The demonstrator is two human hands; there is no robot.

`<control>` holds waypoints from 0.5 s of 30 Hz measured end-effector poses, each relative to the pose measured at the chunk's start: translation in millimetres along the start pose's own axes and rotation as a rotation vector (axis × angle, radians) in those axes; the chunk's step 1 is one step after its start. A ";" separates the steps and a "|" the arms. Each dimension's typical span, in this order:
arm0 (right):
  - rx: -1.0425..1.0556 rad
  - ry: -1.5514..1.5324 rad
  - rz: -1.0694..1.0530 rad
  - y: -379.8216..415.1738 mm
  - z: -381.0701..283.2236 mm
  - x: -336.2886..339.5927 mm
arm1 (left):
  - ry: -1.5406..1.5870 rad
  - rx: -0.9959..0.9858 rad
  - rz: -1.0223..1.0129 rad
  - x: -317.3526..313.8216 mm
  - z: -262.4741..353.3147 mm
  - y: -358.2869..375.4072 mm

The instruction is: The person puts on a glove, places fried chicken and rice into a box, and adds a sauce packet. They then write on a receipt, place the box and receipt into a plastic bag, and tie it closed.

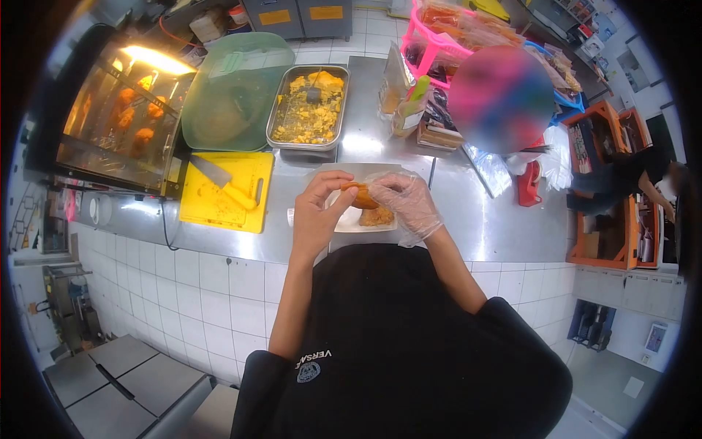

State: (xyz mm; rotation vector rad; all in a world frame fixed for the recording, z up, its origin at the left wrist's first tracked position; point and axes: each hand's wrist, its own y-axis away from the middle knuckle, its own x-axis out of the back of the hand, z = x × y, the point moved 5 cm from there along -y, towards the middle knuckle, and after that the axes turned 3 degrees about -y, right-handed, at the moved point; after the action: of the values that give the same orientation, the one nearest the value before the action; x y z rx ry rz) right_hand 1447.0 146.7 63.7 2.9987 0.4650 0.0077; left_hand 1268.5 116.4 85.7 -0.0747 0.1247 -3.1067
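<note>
The steel worktop stretches out in front of me, with the lit glass cabinet at its left end, fried pieces inside. Beside the cabinet stands the green translucent tub, and farther right is the pink basket, full of packets. The metal tray of yellow food sits just right of the tub. Nearer me lies the yellow cutting board, the knife resting on it. Right of the board, the white food tray is under my hands, holding a browned piece. My bare left hand and my plastic-gloved right hand are both closed by the fingertips on a small orange-brown item, held above the white food tray; I cannot tell what it is.
</note>
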 end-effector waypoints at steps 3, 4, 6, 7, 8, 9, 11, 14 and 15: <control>0.019 0.017 -0.004 -0.7 -2.0 0.6 | -0.049 -0.050 0.019 3.3 9.0 1.1; 0.033 0.009 0.000 0.6 -5.6 0.2 | -0.056 -0.061 0.027 4.4 14.6 2.5; 0.050 0.031 0.001 0.8 -8.7 0.6 | 0.001 -0.069 0.050 7.5 26.0 5.8; 0.051 0.063 -0.002 0.8 -8.9 2.2 | 0.066 -0.065 0.065 9.1 32.0 7.7; 0.052 0.094 -0.004 0.7 -8.9 4.0 | 0.101 -0.080 0.066 10.7 40.3 10.2; 0.078 0.112 -0.004 -0.1 -7.4 6.0 | 0.136 -0.094 0.068 12.2 48.6 12.7; 0.130 0.147 -0.003 -1.9 -2.3 10.3 | 0.145 -0.158 0.043 14.7 71.4 20.1; 0.101 0.168 0.004 -2.2 -0.1 15.5 | 0.073 -0.402 -0.083 15.8 119.2 35.4; 0.116 0.171 0.008 -3.2 -0.7 16.8 | 0.156 -0.478 -0.115 14.0 131.5 42.8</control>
State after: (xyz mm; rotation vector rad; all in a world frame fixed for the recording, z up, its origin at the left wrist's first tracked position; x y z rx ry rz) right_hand 1462.0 154.9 64.0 3.1281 0.4859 0.2474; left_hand 1262.2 62.9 213.8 0.1550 0.8916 -3.1137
